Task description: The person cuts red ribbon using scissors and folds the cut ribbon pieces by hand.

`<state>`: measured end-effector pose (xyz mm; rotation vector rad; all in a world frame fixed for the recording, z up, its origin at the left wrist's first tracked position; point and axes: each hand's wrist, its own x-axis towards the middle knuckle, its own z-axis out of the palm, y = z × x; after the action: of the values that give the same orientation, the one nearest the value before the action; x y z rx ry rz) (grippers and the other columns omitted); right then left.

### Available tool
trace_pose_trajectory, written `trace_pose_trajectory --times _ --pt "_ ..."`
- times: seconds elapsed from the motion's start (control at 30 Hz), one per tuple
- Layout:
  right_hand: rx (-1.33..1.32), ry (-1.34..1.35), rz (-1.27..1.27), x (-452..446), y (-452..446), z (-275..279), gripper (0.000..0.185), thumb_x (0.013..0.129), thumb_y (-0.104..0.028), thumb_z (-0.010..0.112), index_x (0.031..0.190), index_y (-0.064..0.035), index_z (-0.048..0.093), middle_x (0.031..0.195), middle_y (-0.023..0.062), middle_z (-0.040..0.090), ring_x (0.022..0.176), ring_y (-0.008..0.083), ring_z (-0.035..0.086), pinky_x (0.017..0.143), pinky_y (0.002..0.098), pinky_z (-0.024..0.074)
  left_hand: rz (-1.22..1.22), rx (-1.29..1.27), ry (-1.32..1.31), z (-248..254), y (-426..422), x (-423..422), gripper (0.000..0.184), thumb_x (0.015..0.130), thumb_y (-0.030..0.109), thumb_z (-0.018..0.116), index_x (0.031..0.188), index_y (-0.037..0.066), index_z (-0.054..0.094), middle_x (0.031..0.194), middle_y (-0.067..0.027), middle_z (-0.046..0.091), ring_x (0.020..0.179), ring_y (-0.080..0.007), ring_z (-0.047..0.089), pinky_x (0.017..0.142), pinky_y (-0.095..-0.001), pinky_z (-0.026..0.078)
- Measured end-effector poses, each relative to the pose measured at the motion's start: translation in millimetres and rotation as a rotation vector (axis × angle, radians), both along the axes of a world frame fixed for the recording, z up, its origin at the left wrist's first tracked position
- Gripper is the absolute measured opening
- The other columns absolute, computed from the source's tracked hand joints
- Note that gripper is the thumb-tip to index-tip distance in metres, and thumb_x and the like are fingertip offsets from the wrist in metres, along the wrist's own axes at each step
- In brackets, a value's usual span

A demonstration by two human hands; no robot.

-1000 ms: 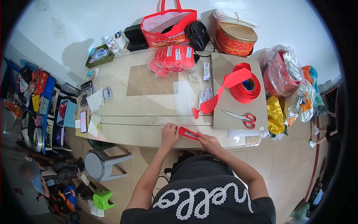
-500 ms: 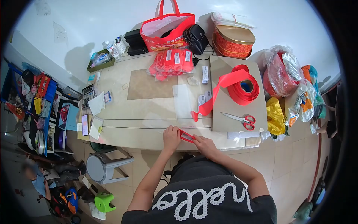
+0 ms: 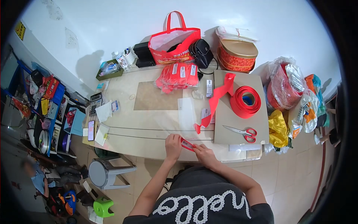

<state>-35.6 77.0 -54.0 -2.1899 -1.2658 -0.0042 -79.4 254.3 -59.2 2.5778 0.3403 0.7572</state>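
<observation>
Near the front edge of the table, my left hand [image 3: 173, 146] and my right hand [image 3: 203, 154] hold a narrow red packet [image 3: 187, 145] between them. It bears a white barcode label. The fingers of both hands are closed on its two ends. Ahead lies a loose strip of red ribbon [image 3: 215, 102], beside the red ribbon roll [image 3: 238, 108] on a grey board [image 3: 238, 130]. A pair of red-handled scissors [image 3: 242, 132] rests on the same board. Further back is a pile of red packets [image 3: 179, 77] in clear bags with white labels.
A red tote bag [image 3: 175, 48], a black pouch [image 3: 201, 53] and a red-and-gold tin [image 3: 237, 56] line the wall. At left are a calculator [image 3: 96, 101] and a phone [image 3: 91, 130]. A grey stool [image 3: 102, 173] stands on the floor; a person [image 3: 41, 179] sits at far left.
The camera view has tilted, so the table appears lower. The loose ribbon strip has shifted left against the roll. Both hands still hold the red packet at the table's edge.
</observation>
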Motion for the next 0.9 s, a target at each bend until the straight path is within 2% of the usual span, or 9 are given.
trace_pose_trajectory --times 0.13,0.2,0.33,0.43,0.63,0.8,0.9 --pt "0.111 0.142 -0.104 10.6 3.3 -6.3 0.019 0.077 -0.006 0.055 0.095 -0.0012 0.06 0.102 0.0131 0.061 0.084 0.0294 0.058 0.069 0.0362 0.05 0.012 0.024 -0.009 0.6 0.5 -1.8 0.006 0.083 0.01 0.055 0.08 0.005 0.055 0.077 -0.011 0.052 0.074 -0.0289 0.051 0.067 -0.0392 0.041" --pt "0.11 0.161 -0.109 9.7 2.8 -7.6 0.02 0.077 -0.006 0.055 0.096 -0.001 0.06 0.104 0.0135 0.061 0.086 0.0294 0.058 0.069 0.0364 0.05 0.077 -0.048 -0.026 1.0 2.1 1.4 0.005 0.082 0.01 0.056 0.08 0.005 0.054 0.078 -0.011 0.052 0.074 -0.0289 0.052 0.067 -0.0393 0.041" --pt "0.062 0.047 -0.063 8.3 9.3 -4.4 0.021 0.076 -0.004 0.054 0.096 -0.0019 0.059 0.106 0.0129 0.06 0.086 0.0287 0.058 0.069 0.0352 0.0503 0.144 -0.009 -0.035 3.5 1.6 11.4 0.005 0.081 0.009 0.056 0.082 0.005 0.054 0.078 -0.011 0.052 0.075 -0.0291 0.052 0.068 -0.0392 0.041" --pt "0.027 -0.042 -0.064 7.0 15.6 -7.1 0.022 0.074 -0.003 0.053 0.095 -0.0023 0.059 0.106 0.0114 0.059 0.085 0.0274 0.058 0.068 0.0342 0.0506 0.061 0.09 -0.009 12.2 -3.5 16.3 0.005 0.08 0.007 0.056 0.082 0.004 0.053 0.079 -0.011 0.052 0.075 -0.0292 0.052 0.067 -0.0398 0.042" --pt "0.03 -0.063 -0.117 18.5 16.2 3.2 0.022 0.072 -0.003 0.054 0.093 -0.0012 0.058 0.104 0.0086 0.059 0.085 0.0252 0.057 0.067 0.0332 0.0507 0.108 -0.045 -0.054 13.9 -1.8 14.4 0.005 0.079 0.005 0.056 0.08 0.005 0.052 0.077 -0.0118 0.051 0.074 -0.0291 0.053 0.065 -0.0411 0.043" --pt "-0.066 -0.202 -0.062 11.9 22.6 10.6 0.022 0.07 -0.003 0.053 0.092 -0.0003 0.058 0.101 0.0087 0.058 0.086 0.025 0.056 0.066 0.0335 0.0501 0.054 0.032 -0.089 10.9 -6.7 23.4 0.006 0.077 0.008 0.059 0.078 0.006 0.054 0.076 -0.0097 0.053 0.071 -0.0287 0.053 0.064 -0.0393 0.042" --pt "-0.132 -0.188 -0.055 16.8 25.9 7.4 0.022 0.07 -0.003 0.053 0.092 -0.0012 0.058 0.103 0.0086 0.058 0.087 0.0251 0.056 0.066 0.0331 0.05 0.011 0.062 -0.093 14.7 -5.4 28.9 0.007 0.077 0.009 0.06 0.077 0.007 0.054 0.075 -0.0085 0.053 0.071 -0.0279 0.054 0.065 -0.0386 0.041"
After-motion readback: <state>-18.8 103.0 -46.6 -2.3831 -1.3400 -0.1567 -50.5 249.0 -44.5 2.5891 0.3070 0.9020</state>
